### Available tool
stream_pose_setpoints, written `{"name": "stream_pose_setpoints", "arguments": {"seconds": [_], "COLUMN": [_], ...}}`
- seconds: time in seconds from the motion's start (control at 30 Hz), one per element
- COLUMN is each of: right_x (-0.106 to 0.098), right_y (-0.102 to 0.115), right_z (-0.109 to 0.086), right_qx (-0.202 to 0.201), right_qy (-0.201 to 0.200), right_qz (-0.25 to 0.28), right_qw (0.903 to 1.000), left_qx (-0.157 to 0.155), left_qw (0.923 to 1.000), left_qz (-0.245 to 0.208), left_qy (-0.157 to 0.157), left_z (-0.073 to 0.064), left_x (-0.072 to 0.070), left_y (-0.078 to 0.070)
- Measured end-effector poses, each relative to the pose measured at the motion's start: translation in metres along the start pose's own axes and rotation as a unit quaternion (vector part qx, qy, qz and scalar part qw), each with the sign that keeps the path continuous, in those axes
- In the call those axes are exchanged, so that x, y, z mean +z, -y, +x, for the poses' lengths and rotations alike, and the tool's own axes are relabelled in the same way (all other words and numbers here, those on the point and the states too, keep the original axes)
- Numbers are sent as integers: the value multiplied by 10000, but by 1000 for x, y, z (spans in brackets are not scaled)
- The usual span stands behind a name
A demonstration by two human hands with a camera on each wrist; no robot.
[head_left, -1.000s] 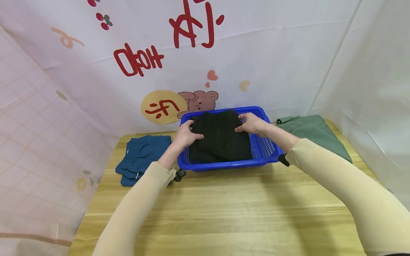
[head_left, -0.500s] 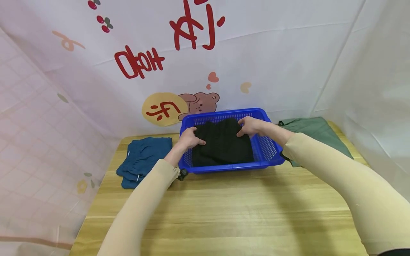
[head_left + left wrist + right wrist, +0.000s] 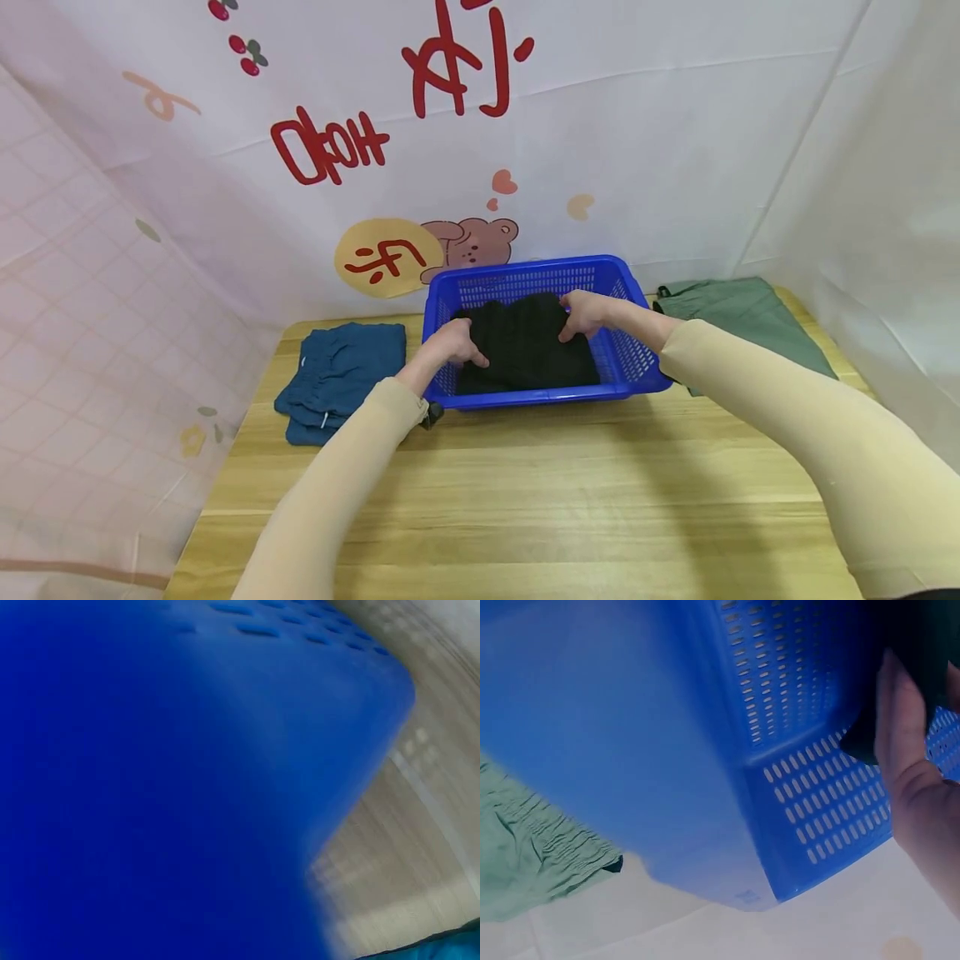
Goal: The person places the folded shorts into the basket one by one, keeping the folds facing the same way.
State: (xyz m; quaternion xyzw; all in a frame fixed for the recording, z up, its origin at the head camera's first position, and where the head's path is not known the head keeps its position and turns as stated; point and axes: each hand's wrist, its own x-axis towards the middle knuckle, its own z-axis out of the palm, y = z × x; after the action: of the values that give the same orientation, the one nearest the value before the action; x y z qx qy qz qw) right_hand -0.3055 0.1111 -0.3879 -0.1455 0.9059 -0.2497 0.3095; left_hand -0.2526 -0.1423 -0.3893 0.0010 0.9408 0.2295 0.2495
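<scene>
Black folded garment (image 3: 534, 358) already inside blue plastic basket (image 3: 543, 397); left hand (image 3: 454, 341) and right hand (image 3: 587, 314) pinch opposite side edges. Placing looks nearly done, letting go not yet. Blue elastic-waist garment (image 3: 352, 358) and green elastic-waist garment (image 3: 746, 317) remain outside on table (image 3: 562, 500).

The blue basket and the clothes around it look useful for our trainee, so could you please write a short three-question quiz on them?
1. Multiple choice: how many hands are on the black garment in the basket?
A) none
B) one
C) two

2. True or false: the green garment lies outside the basket, to its right.

3. Short answer: what lies on the table to the left of the basket?

Key:
1. C: the left hand and the right hand are both on it.
2. True.
3. A blue garment.
</scene>
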Motion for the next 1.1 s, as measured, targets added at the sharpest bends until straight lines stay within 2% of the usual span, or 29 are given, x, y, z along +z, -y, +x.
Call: {"name": "stream_pose_setpoints", "arguments": {"seconds": [0.1,0.3,0.4,0.53,0.63,0.83,0.97,1.1], "right_x": [2,4,4,6,5,0,0,7], "right_y": [0,6,7,7,5,6,11,13], "right_z": [-1,-4,-6,-8,-11,-24,-35,-51], "right_qx": [-65,-145,-55,-56,-190,-381,-505,-564], "right_qy": [26,206,345,367,328,177,-222,-853], "right_qz": [-373,-1224,-1500,-2092,-2416,-2355,-2263,-2423], "right_qw": [9993,9922,9881,9772,9696,9710,9725,9648], "left_qx": [-28,-247,-370,-407,-234,301,748,1313], "left_qw": [9993,9948,9930,9926,9937,9907,9859,9765], "left_qz": [310,984,1113,1100,982,1001,941,944], "left_qy": [184,-65,-170,-311,-489,-872,-1164,-1424], "left_z": [-1,-3,-1,-3,-8,-23,-34,-46], "left_x": [2,11,17,21,23,22,19,23], "left_y": [-2,-6,-8,-9,-10,-12,-9,-4]}}
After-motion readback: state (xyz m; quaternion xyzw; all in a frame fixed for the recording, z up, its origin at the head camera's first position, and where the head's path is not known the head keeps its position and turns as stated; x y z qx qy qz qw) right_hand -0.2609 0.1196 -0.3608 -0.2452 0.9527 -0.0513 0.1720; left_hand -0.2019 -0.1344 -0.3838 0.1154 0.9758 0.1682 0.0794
